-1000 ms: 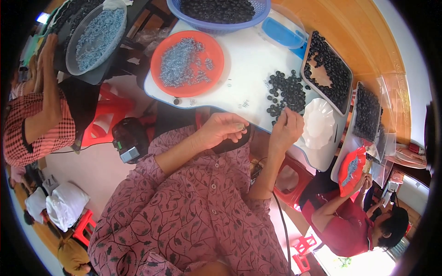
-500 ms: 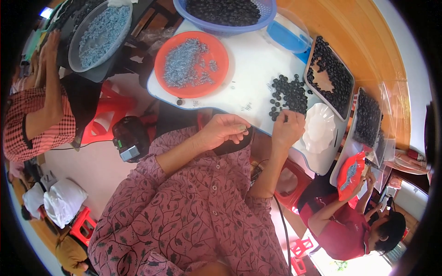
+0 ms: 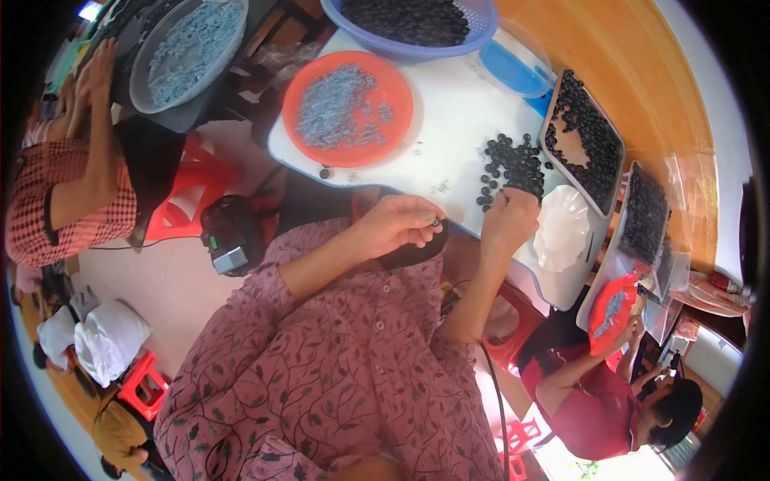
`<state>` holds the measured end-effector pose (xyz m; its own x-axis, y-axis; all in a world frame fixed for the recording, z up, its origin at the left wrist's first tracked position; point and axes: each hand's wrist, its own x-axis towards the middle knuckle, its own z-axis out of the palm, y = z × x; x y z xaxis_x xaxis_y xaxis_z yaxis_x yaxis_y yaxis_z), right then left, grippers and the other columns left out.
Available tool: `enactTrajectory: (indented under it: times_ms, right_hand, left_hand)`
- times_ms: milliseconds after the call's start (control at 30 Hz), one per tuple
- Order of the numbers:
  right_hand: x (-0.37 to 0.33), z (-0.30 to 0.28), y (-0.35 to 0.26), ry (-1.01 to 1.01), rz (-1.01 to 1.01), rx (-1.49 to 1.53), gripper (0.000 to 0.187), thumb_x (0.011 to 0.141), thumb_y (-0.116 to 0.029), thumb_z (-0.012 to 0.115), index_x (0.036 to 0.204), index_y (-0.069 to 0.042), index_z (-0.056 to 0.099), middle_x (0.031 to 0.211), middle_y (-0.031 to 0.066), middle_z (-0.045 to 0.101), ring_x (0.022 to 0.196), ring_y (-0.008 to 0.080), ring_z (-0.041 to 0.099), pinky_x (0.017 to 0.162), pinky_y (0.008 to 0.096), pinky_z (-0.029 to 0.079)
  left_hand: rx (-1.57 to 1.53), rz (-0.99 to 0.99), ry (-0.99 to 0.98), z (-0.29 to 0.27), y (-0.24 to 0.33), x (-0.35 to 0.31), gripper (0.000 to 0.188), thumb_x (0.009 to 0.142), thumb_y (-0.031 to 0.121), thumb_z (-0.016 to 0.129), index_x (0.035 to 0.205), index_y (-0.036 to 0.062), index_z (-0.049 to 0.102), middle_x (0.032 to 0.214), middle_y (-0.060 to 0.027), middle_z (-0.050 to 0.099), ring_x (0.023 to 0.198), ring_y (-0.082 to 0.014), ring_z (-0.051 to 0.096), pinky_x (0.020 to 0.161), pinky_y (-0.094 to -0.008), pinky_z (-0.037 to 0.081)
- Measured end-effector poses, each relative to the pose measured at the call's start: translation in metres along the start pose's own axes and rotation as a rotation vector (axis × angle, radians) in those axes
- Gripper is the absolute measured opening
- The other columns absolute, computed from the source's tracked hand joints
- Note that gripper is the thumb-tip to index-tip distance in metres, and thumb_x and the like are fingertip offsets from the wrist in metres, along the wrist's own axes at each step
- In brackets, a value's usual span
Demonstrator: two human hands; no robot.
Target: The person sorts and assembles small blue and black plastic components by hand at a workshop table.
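Observation:
In front of my body, just off the table's near edge, my left hand [image 3: 399,224] is closed. Thumb and fingertips pinch a small dark round piece [image 3: 435,222]. My right hand [image 3: 513,218] is at the near side of a loose pile of small black round pieces [image 3: 513,164], its fingers bent together and pointing down at the table. Whatever those fingers hold, if anything, is hidden. An orange-red round tray [image 3: 397,92] with small silvery-blue metal parts [image 3: 333,104] lies to the left. Beside my right hand sits a white scalloped dish [image 3: 560,228].
A purple basket [image 3: 385,50] of black pieces stands at the far edge. Rectangular trays [image 3: 613,172] of black pieces lie at right, near a blue-lidded box [image 3: 513,70]. One black piece [image 3: 325,173] sits by the near edge. People work on both sides, one in red [image 3: 589,401].
The table and its things have shifted slightly right in the picture. My left hand keeps its pinch; my right hand stays beside the black pile, fingers still bent.

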<state>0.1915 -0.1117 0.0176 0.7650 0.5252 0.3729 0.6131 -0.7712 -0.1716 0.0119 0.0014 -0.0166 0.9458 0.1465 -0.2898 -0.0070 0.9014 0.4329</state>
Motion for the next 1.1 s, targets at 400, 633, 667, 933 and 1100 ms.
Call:
enactTrajectory:
  times_ms: [400, 633, 667, 933, 1100]
  right_hand:
    - [-0.050, -0.031, -0.030, -0.396, 0.388, 1.154, 0.012, 0.086, -0.002, 0.068, 0.097, 0.002, 0.064, 0.085, 0.0012, 0.064, 0.075, 0.0066, 0.056, 0.069, 0.0206, 0.047]
    - [-0.057, -0.026, -0.033, -0.368, 0.395, 1.235, 0.015, 0.085, 0.002, 0.068, 0.100, 0.002, 0.065, 0.086, 0.0014, 0.064, 0.077, 0.0064, 0.056, 0.071, 0.0199, 0.047]
    - [-0.057, -0.027, -0.036, -0.342, 0.388, 1.236, 0.016, 0.085, 0.003, 0.068, 0.100, 0.002, 0.065, 0.087, 0.0018, 0.064, 0.078, 0.0066, 0.056, 0.071, 0.0197, 0.047]
    - [-0.058, -0.029, -0.038, -0.334, 0.356, 1.126, 0.013, 0.085, 0.003, 0.068, 0.098, 0.001, 0.066, 0.091, 0.0018, 0.064, 0.080, 0.0087, 0.057, 0.074, 0.0209, 0.047]
    - [-0.060, -0.027, -0.035, -0.286, 0.276, 1.196, 0.012, 0.084, 0.003, 0.068, 0.095, 0.000, 0.066, 0.091, 0.0028, 0.063, 0.084, 0.0101, 0.056, 0.076, 0.0225, 0.046]
  left_hand:
    - [0.049, 0.070, 0.016, 0.005, 0.000, -0.001, 0.028, 0.093, 0.010, 0.061, 0.118, -0.0037, 0.061, 0.095, -0.0112, 0.068, 0.075, -0.0115, 0.065, 0.064, -0.0222, 0.055]
    - [0.170, 0.128, 0.023, 0.008, -0.002, -0.001, 0.031, 0.093, 0.012, 0.062, 0.121, -0.0024, 0.061, 0.095, -0.0060, 0.066, 0.075, -0.0099, 0.062, 0.063, -0.0218, 0.053]
    - [0.174, 0.128, 0.026, 0.007, -0.002, -0.001, 0.031, 0.093, 0.012, 0.061, 0.121, -0.0020, 0.061, 0.094, -0.0058, 0.066, 0.075, -0.0100, 0.062, 0.063, -0.0217, 0.053]
    - [0.107, 0.113, 0.007, 0.009, 0.000, -0.001, 0.029, 0.094, 0.011, 0.060, 0.120, -0.0016, 0.061, 0.092, -0.0079, 0.067, 0.076, -0.0106, 0.064, 0.064, -0.0223, 0.054]
    - [-0.073, 0.047, -0.001, 0.005, 0.001, 0.001, 0.026, 0.094, 0.012, 0.060, 0.115, -0.0032, 0.062, 0.093, -0.0092, 0.068, 0.074, -0.0109, 0.064, 0.063, -0.0226, 0.053]
